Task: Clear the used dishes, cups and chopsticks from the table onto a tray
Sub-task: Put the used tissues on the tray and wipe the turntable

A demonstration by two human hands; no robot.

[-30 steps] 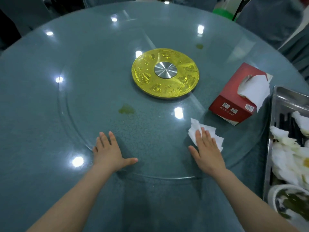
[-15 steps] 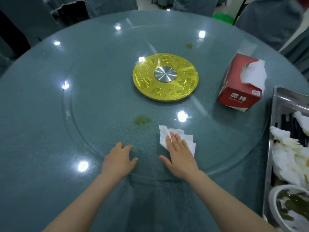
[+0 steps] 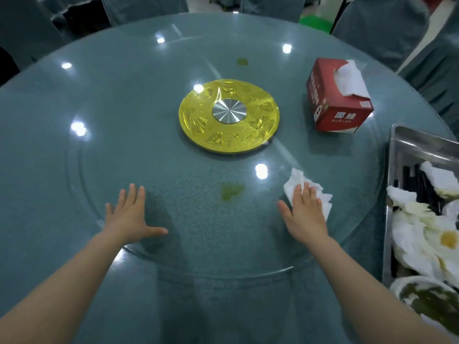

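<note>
My right hand (image 3: 304,214) lies flat with straight fingers on a crumpled white tissue (image 3: 298,181), pressing it onto the glass turntable (image 3: 154,170). My left hand (image 3: 129,217) rests flat on the glass with fingers spread, holding nothing. A green stain (image 3: 231,191) sits between my hands. At the right edge a steel tray (image 3: 407,142) holds used white tissues, black chopsticks (image 3: 409,180) and a white bowl (image 3: 427,294) with green residue.
A gold disc with a steel hub (image 3: 229,117) marks the turntable's centre. A red tissue box (image 3: 335,98) stands at the right, a tissue sticking out. A second green spot (image 3: 242,61) lies at the far side. Covered chairs ring the round table.
My right hand has slid the tissue to the right, away from the green stain. My left hand has moved left and its fingers have spread flat. The turntable has turned with the tissue box.
</note>
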